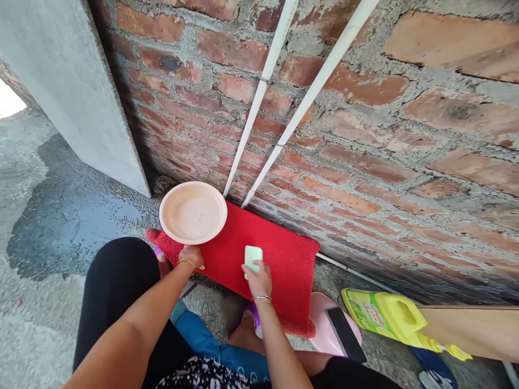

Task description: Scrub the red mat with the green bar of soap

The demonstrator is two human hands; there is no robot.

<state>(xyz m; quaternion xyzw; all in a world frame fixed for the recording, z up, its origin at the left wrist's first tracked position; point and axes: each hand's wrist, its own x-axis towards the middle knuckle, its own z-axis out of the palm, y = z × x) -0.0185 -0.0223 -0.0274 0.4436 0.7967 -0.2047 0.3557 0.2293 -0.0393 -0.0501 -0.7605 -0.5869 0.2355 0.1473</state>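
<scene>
My left hand (192, 256) is closed on the near rim of a round, pale pink basin (193, 213), which overlaps the far left part of a red mat (279, 254). The bottom of the basin looks wet or slightly soiled. My right hand (259, 278) grips a pale green, rounded block (253, 255) over the middle of the mat; whether it is soap or a brush I cannot tell. The mat lies with a flat side up, and its shaggy pile shows along the edges.
A brick wall (251, 86) with two white pipes (302, 108) rises behind the mat. Right of it are a pink seat (322, 319), a black phone (346, 335), a yellow detergent jug (385, 313) and a cardboard box (474, 329). Wet concrete (81, 210) lies left, below a grey slab (77, 81).
</scene>
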